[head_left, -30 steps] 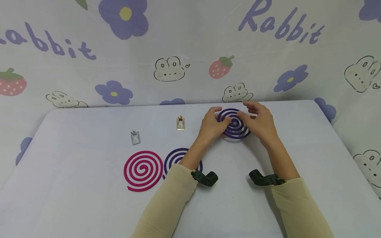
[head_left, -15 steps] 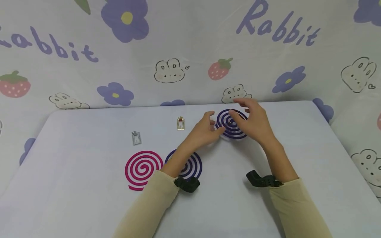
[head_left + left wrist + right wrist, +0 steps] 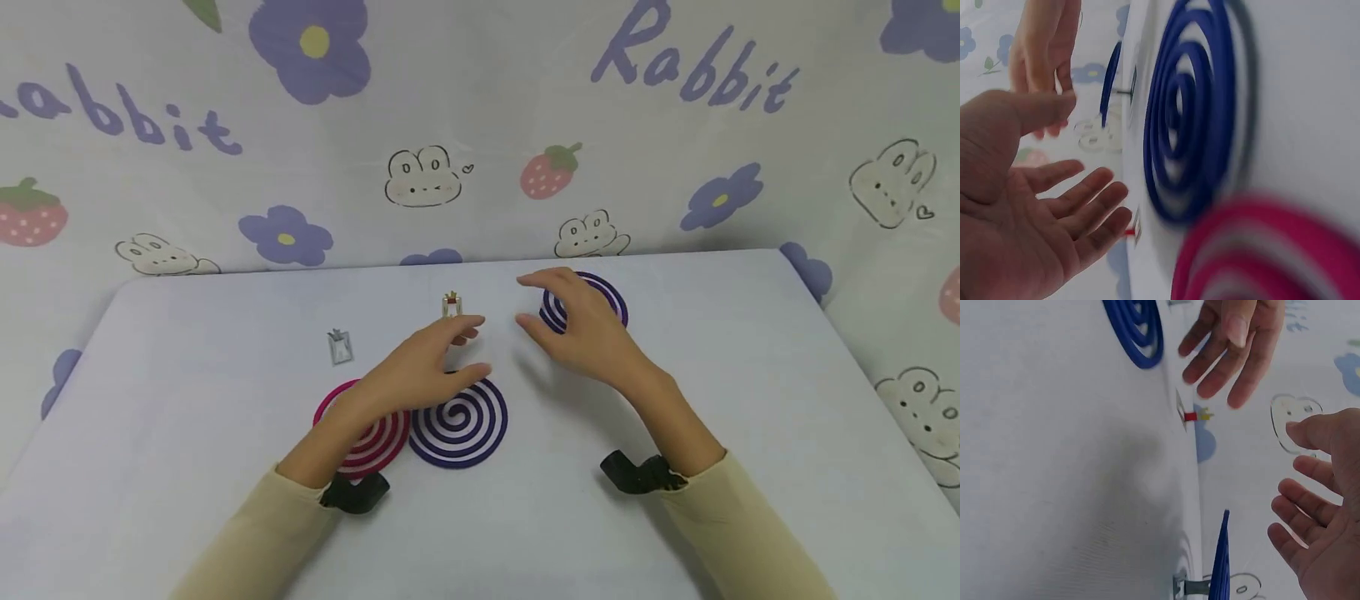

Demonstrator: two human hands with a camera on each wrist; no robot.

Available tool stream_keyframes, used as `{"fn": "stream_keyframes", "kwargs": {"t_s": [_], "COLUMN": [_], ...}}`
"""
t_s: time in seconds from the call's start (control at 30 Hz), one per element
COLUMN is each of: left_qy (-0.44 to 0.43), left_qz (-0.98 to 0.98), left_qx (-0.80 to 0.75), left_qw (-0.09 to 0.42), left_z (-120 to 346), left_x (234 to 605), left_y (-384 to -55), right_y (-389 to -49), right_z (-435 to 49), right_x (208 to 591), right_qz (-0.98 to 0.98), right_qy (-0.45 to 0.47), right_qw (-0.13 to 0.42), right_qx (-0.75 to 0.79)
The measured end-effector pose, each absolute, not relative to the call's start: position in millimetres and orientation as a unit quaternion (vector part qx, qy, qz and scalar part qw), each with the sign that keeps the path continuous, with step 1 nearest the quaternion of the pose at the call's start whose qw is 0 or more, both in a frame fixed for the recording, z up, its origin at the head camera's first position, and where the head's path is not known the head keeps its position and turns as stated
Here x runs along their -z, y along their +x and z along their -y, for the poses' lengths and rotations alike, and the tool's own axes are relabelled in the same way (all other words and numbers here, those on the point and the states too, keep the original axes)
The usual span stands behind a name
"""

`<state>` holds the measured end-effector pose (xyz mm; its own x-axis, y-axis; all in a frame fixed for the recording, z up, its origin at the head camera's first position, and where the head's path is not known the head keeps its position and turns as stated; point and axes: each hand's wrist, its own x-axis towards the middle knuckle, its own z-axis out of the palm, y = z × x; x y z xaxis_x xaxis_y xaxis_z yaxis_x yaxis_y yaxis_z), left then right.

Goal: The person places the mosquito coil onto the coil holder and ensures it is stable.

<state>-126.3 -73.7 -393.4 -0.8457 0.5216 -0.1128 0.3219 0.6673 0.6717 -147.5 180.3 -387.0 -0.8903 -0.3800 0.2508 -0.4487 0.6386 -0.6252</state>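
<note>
My left hand [image 3: 420, 362] hovers over the table with fingers spread and holds nothing. Below it lie a pink mosquito coil [image 3: 386, 442], partly covered by the forearm, and a dark blue mosquito coil [image 3: 457, 417]. My right hand [image 3: 588, 333] is also unladen, its thumb and fingers apart, in front of another dark blue mosquito coil [image 3: 552, 312]. That coil sits raised off the table on a small metal stand [image 3: 1194, 587], as the right wrist view shows; the hand hides much of it from the head camera.
A gold stand with a red part [image 3: 452, 303] is just beyond the left fingertips, partly hidden. Farther left lies a silver stand [image 3: 341, 347]. A patterned cloth [image 3: 480, 117] hangs behind the white table [image 3: 187, 400].
Both hands have withdrawn from the far blue coil, which stays raised. The left hand has moved left and nearer, uncovering the near blue coil; the right has shifted slightly left and down.
</note>
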Motion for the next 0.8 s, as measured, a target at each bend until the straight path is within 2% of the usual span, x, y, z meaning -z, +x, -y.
{"fn": "stream_keyframes", "kwargs": {"t_s": [0.2, 0.47, 0.8], "left_qy": [0.229, 0.236, 0.252], "left_qz": [-0.92, -0.938, -0.943], "left_qx": [-0.275, -0.202, -0.144], "left_qw": [0.162, 0.156, 0.161], "left_z": [106.6, 112.5, 120.0], "left_x": [391.8, 397.2, 397.9], "left_y": [-102.2, -80.2, -73.0], "right_y": [-124.7, -105.2, -97.2], "right_z": [-166.8, -157.4, -148.3], "right_x": [390.7, 400.8, 408.9], "right_qz": [0.895, 0.895, 0.894], "right_qy": [0.29, 0.322, 0.33], "right_qw": [-0.019, -0.112, -0.157], "right_qx": [-0.337, -0.288, -0.259]}}
